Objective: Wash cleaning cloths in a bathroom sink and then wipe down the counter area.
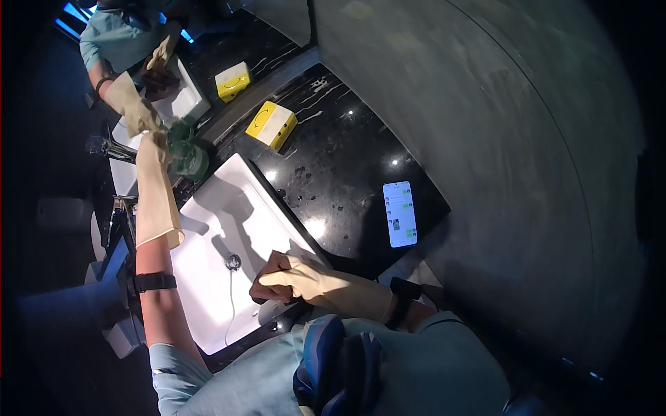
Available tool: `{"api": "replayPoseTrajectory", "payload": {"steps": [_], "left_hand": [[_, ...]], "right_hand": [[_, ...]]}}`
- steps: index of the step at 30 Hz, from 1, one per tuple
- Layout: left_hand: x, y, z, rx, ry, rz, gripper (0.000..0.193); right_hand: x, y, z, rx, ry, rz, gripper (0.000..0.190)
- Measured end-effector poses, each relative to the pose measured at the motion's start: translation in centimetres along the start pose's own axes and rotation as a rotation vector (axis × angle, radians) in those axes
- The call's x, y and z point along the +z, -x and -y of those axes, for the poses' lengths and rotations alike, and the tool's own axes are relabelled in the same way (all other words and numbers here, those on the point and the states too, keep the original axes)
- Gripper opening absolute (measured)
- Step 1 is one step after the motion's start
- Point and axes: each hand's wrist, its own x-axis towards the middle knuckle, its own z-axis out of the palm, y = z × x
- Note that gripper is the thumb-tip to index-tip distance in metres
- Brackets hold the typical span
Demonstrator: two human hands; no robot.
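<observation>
My left hand (154,148), in a cream rubber glove, reaches out over the back of the white rectangular sink (208,296). Its fingers are at a green translucent bottle (191,160) near the mirror, apparently gripping its upper end; the fingers are partly hidden. My right hand (299,278), gloved too, grips a bunched brown cloth (271,281) above the sink's near right edge. A metal drain (232,262) shows in the basin, with a thin trickle or line running from it towards the near rim. A metal faucet (122,205) stands to the left, beside my left forearm.
On the black marble counter (333,182), with water drops on it, lie a yellow and white tissue pack (271,126) and a lit smartphone (400,214). The mirror behind reflects a gloved person, the sink and the pack. A grey wall (468,130) borders the counter on the right.
</observation>
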Motion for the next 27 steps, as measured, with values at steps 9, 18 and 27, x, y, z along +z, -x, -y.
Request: {"api": "replayPoseTrajectory", "payload": {"steps": [9,18,27], "left_hand": [[-0.1,5.0,-0.1,0.093,0.221,0.06,0.035],[-3.5,5.9,-4.2,-0.02,-0.024,0.138,0.064],[-2.2,2.6,-3.1,-0.066,-0.223,-0.084,0.076]], "right_hand": [[1.8,-5.7,1.7,-0.117,0.647,0.174,0.038],[-1.7,-11.1,0.0,0.413,-0.51,-0.207,0.033],[-4.6,-19.4,-0.4,0.141,-0.566,-0.641,0.025]]}}
